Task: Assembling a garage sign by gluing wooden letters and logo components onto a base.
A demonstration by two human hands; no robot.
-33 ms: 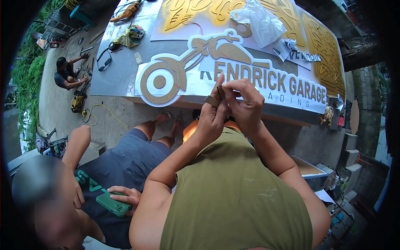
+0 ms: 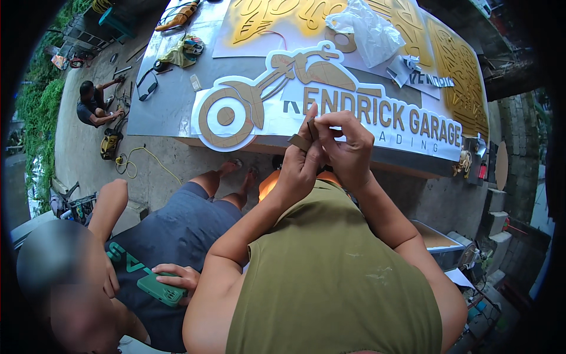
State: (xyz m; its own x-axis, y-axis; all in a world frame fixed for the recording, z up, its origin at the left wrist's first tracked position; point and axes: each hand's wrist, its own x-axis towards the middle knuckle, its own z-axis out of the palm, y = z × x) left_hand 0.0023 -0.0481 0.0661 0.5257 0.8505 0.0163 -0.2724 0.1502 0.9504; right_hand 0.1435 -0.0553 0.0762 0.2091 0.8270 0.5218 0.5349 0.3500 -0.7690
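Observation:
Just in front of the sign's near edge, my left hand [image 2: 299,165] is closed around a small flat brown cut-out piece [image 2: 300,142], which looks like a letter. My right hand [image 2: 349,144] is beside it, thumb and forefinger pinched at the upper end of the piece's dark narrow arm. Its other fingers curl inward. Behind both hands lies a white sign board [image 2: 277,109] bearing a brown motorcycle cut-out [image 2: 236,112] and a row of raised brown letters [image 2: 383,115]. At the row's left end a flat grey printed shape shows, partly hidden.
The sign lies on a grey table [image 2: 162,112]. Farther back are gold-sprayed panels [image 2: 460,71], a clear plastic bag [image 2: 368,35] and an orange power tool [image 2: 178,16]. Close on my left sits a person holding a green phone [image 2: 160,289]. Another person [image 2: 97,103] crouches beyond a yellow cord [image 2: 154,158].

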